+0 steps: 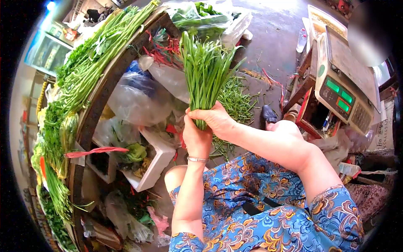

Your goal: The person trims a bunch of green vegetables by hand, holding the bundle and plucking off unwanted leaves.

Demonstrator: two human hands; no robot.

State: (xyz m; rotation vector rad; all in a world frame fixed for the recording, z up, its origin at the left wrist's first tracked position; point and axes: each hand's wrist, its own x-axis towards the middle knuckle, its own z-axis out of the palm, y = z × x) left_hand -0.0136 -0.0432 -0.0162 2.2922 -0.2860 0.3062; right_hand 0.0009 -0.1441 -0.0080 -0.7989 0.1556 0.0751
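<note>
Both of my hands are wrapped round the lower part of one bunch of long green leafy stems [205,69], which stands upright with its leaves fanned out at the top. My left hand [197,136], with a bangle at the wrist, grips the base from below. My right hand [215,119] closes round the stems just above it, its thumb across the front. The two hands touch. Behind the bunch, a heap of loose green trimmings [235,101] lies on the floor.
A wooden stall edge [105,86] curves along the left, bearing long-stemmed greens [94,63]. Below it are plastic bags [136,101] and a white foam box [156,161]. A digital scale [348,80] stands at right on a wooden stand. Bagged greens [201,17] sit at the top.
</note>
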